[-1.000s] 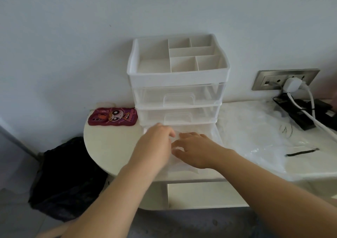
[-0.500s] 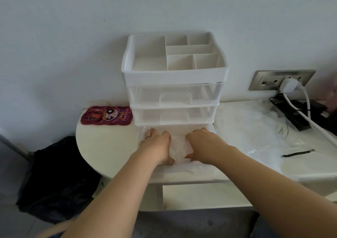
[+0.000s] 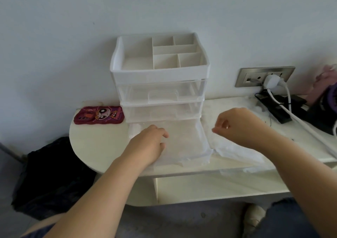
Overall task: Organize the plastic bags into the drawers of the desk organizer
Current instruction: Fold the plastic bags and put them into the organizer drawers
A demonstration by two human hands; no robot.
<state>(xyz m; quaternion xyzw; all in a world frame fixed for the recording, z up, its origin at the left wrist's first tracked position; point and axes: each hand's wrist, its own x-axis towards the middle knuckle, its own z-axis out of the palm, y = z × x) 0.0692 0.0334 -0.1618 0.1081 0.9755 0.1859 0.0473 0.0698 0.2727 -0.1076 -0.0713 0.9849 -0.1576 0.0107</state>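
Note:
The white desk organizer (image 3: pixel 160 73) stands against the wall with an open divided tray on top and two clear drawers shut below it. Its bottom drawer (image 3: pixel 202 141) is pulled out toward me, with flat clear plastic bags (image 3: pixel 182 142) lying inside. My left hand (image 3: pixel 147 144) rests on the bags at the drawer's left side, fingers bent. To the right of the drawer my right hand (image 3: pixel 235 126) hovers with curled fingers and nothing visible in it. It is above a loose pile of clear plastic bags (image 3: pixel 237 152) on the desk.
A red cartoon phone case (image 3: pixel 99 114) lies left of the organizer on the rounded white desk (image 3: pixel 94 146). At the right are a wall socket (image 3: pixel 255 75), a white plug (image 3: pixel 271 80) with its cable, and a black adapter (image 3: pixel 279 110). On the floor at left sits a black bag (image 3: pixel 49 175).
Both hands were pressing bags in the open bottom drawer. My right hand has since lifted out and moved right over the desk pile, while my left hand stays in the drawer.

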